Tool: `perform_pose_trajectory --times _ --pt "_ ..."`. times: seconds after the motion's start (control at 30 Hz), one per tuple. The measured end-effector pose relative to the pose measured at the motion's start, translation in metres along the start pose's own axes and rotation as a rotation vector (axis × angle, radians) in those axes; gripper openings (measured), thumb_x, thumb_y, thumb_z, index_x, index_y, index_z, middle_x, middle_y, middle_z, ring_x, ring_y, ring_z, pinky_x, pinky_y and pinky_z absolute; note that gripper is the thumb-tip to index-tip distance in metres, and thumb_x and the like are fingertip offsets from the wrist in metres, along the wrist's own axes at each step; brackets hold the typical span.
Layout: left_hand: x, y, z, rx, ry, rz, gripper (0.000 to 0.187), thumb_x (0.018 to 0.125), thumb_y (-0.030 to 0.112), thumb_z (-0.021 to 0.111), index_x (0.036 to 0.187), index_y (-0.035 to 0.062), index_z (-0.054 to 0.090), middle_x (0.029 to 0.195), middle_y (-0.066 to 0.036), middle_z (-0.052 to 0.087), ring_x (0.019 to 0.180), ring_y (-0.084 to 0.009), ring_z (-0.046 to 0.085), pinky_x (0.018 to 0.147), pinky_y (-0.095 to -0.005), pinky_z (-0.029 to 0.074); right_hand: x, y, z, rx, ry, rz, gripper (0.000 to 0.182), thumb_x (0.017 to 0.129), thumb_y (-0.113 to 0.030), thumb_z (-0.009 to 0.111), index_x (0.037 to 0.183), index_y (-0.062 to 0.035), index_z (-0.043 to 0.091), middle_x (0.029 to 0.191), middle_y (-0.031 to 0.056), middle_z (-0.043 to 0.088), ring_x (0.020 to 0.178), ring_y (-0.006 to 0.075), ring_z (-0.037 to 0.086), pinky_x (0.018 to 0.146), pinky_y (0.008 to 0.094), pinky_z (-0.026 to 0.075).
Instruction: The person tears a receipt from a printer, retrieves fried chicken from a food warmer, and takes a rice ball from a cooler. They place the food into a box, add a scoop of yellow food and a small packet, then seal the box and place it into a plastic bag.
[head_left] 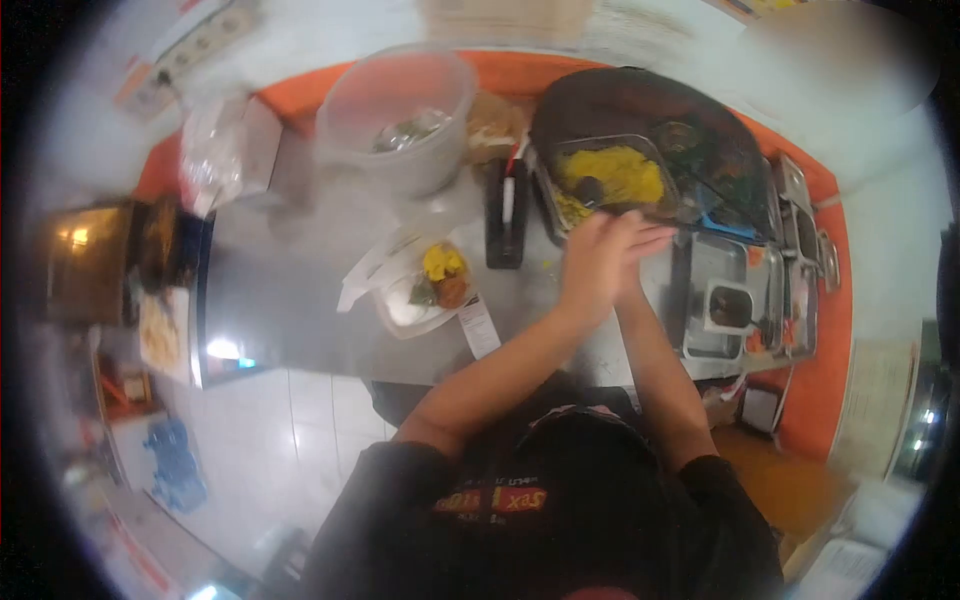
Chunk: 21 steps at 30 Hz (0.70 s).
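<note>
My left hand (592, 265) and my right hand (632, 262) are crossed close together at the front rim of a black mesh food cover (625, 100). The left fingers look stretched out; the right hand is mostly hidden behind the left, and motion blurs both. Just beyond them, a metal tray (548, 190) holds crumbly yellow food (622, 172) with a dark-ended utensil in it. To the left, an open white takeaway box (398, 322) contains yellow food, a brown piece, something green and something white. A printed paper slip (479, 328) lies against the box.
A large clear plastic tub (400, 95) and a black upright holder (506, 225) with a red-and-white item stand behind the box. Metal food pans (712, 345) fill the right side. A bag-covered white box (225, 150) sits at the back left of the steel table (300, 300).
</note>
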<state>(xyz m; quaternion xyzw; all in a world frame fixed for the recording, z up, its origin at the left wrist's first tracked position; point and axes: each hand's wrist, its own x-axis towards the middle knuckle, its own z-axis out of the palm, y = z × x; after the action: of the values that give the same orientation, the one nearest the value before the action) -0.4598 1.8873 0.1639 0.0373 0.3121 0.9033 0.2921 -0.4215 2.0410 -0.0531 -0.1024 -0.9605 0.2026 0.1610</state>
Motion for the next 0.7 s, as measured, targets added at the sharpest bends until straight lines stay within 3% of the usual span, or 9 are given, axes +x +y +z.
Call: perform_pose_trajectory --times 0.17,0.27,0.3,0.37,0.5,0.53,0.6,0.67,0.7 --pt "-0.045 -0.029 -0.047 0.073 0.058 -0.110 0.017 0.092 0.008 0.052 0.090 -0.0085 0.047 0.101 -0.028 0.059 0.100 -0.0431 0.063 0.091 -0.0440 0.053 -0.024 0.024 -0.011 -0.101 0.019 0.042 0.030 0.096 -0.019 0.048 0.119 -0.0029 0.057 0.125 0.0131 0.056 0.110 0.0258 0.055 0.095 0.0398 0.042" --pt "-0.060 -0.060 -0.085 0.032 0.236 -0.190 0.010 0.090 0.002 0.051 0.091 -0.0074 0.046 0.101 -0.025 0.059 0.102 -0.0419 0.062 0.094 -0.0447 0.052 -0.070 -0.020 -0.045 1.226 0.440 0.799 0.034 0.089 -0.010 0.052 0.122 0.0000 0.055 0.118 0.0165 0.059 0.099 0.0227 0.060 0.087 0.0313 0.047" --pt "-0.063 -0.070 -0.098 0.002 0.269 -0.215 0.012 0.091 0.002 0.049 0.095 -0.0089 0.046 0.103 -0.025 0.059 0.103 -0.0398 0.061 0.094 -0.0437 0.052 -0.083 -0.022 -0.052 1.230 0.456 0.798 0.034 0.089 -0.010 0.052 0.122 0.0000 0.055 0.118 0.0165 0.059 0.099 0.0227 0.060 0.087 0.0313 0.047" --pt "-0.066 -0.087 -0.119 -0.019 0.297 -0.242 0.015 0.092 0.002 0.047 0.100 -0.0104 0.046 0.105 -0.026 0.059 0.104 -0.0378 0.061 0.095 -0.0426 0.052 -0.109 -0.021 -0.066 1.383 0.584 1.103 0.045 0.087 -0.005 0.051 0.132 -0.0047 0.046 0.123 0.0150 0.055 0.096 0.0226 0.061 0.084 0.0353 0.048" --pt "-0.072 -0.110 -0.153 -0.029 0.288 -0.306 0.013 0.090 -0.001 0.048 0.099 -0.0096 0.047 0.107 -0.022 0.058 0.106 -0.0354 0.059 0.102 -0.0447 0.047 -0.134 -0.031 -0.091 1.255 0.634 1.074 0.064 0.083 0.000 0.048 0.144 -0.0052 0.030 0.139 0.0186 0.042 0.097 0.0235 0.061 0.082 0.0360 0.050" --pt "-0.073 -0.115 -0.158 -0.006 0.292 -0.320 0.013 0.090 -0.001 0.048 0.100 -0.0094 0.047 0.108 -0.021 0.058 0.107 -0.0351 0.059 0.104 -0.0455 0.044 -0.135 -0.032 -0.095 1.288 0.527 1.055 0.070 0.081 0.001 0.047 0.147 -0.0059 0.023 0.143 0.0203 0.038 0.098 0.0237 0.061 0.082 0.0354 0.050" --pt "-0.078 -0.108 -0.153 0.988 0.012 -0.247 0.017 0.091 0.000 0.049 0.104 -0.0099 0.046 0.112 -0.023 0.056 0.112 -0.0361 0.056 0.107 -0.0461 0.041 -0.140 -0.030 -0.101 1.303 0.376 1.040 0.077 0.080 0.002 0.047 0.150 -0.0065 0.016 0.148 0.0206 0.032 0.099 0.0235 0.061 0.082 0.0347 0.049" --pt "-0.072 -0.135 -0.194 0.084 0.232 -0.333 0.024 0.093 0.002 0.048 0.111 -0.0116 0.044 0.120 -0.025 0.051 0.116 -0.0359 0.052 0.107 -0.0447 0.041 -0.153 -0.016 -0.088 1.232 0.226 1.020 0.075 0.080 0.000 0.049 0.149 -0.0051 0.019 0.149 0.0164 0.033 0.100 0.0221 0.061 0.084 0.0334 0.047" --pt "-0.071 -0.136 -0.194 0.090 0.200 -0.367 0.024 0.093 0.002 0.048 0.111 -0.0116 0.044 0.120 -0.025 0.051 0.116 -0.0359 0.052 0.107 -0.0447 0.041 -0.156 -0.011 -0.088 1.175 0.126 0.996 0.072 0.081 -0.001 0.051 0.148 -0.0038 0.023 0.148 0.0136 0.036 0.101 0.0212 0.061 0.084 0.0324 0.047"
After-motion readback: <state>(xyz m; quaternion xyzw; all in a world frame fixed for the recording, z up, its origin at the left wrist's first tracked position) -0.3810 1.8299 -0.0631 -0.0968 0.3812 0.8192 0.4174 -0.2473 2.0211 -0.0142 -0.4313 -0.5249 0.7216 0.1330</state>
